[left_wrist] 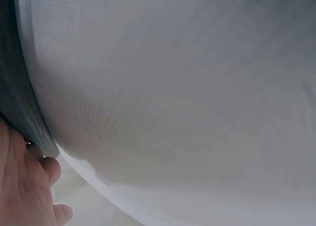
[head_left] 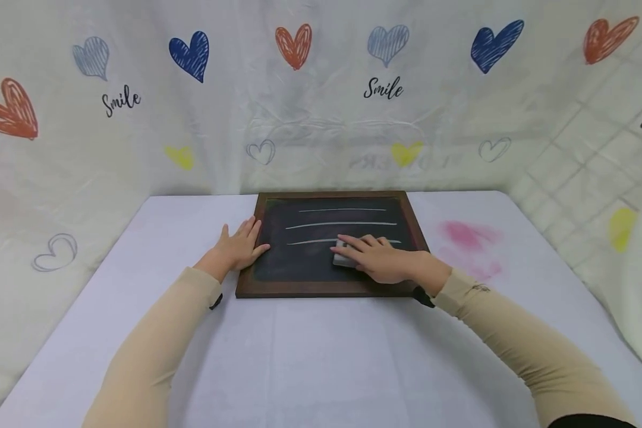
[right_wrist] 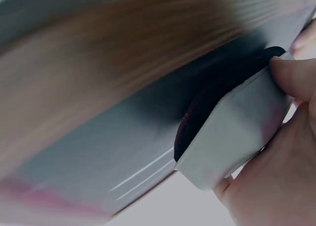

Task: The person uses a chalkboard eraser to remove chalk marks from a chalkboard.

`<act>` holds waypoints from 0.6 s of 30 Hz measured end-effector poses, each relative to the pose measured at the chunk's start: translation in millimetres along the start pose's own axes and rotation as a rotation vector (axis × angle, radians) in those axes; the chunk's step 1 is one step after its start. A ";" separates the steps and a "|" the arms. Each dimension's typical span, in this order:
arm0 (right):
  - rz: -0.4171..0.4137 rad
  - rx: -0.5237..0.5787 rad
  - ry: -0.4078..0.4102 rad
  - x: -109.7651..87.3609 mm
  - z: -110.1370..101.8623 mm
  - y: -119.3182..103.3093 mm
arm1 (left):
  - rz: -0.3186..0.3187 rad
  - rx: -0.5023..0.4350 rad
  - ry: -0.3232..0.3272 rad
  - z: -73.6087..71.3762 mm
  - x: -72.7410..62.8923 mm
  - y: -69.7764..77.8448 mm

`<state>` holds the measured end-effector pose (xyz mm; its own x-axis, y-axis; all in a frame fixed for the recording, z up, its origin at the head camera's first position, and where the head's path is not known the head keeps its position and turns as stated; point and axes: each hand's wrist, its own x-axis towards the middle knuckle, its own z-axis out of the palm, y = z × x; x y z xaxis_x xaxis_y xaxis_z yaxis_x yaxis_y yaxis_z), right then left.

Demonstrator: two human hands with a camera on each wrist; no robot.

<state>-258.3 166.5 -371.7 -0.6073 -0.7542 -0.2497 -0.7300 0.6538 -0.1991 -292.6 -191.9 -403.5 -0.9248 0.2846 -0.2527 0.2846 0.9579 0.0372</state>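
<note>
A small chalkboard [head_left: 294,264] in a brown wooden frame lies on the table, with three white chalk lines drawn across it. My right hand [head_left: 387,261] grips a chalkboard eraser [head_left: 345,260] over the lower line, near the middle of the board. In the right wrist view, the eraser [right_wrist: 232,132] has a pale back and a dark felt pad facing the board; thumb and fingers hold its sides. My left hand [head_left: 238,245] rests on the frame's left edge with fingers spread and thumb reaching over the slate. The left wrist view catches that hand [left_wrist: 27,186] beside the dark frame edge [left_wrist: 17,83].
A white cloth covers the table [head_left: 321,356]. Pink smudges [head_left: 468,236] mark it to the right of the board. Behind hangs a pale curtain [head_left: 321,119] printed with hearts and the word Smile.
</note>
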 end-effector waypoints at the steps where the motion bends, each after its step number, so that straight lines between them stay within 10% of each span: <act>1: 0.010 0.015 0.019 -10.2 0.9 7.4 | 0.001 0.002 -0.003 -0.4 0.8 0.0; 9: 0.063 0.041 0.123 -66.5 0.6 37.8 | 0.000 0.012 -0.004 -4.2 2.6 2.3; 18: 0.026 0.055 0.098 -41.5 2.2 25.9 | 0.002 0.002 -0.004 -3.9 -3.6 3.9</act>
<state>-251.3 214.9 -368.6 -0.6557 -0.7375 -0.1617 -0.6968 0.6736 -0.2464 -289.2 -189.0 -398.7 -0.9231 0.2867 -0.2565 0.2872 0.9572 0.0363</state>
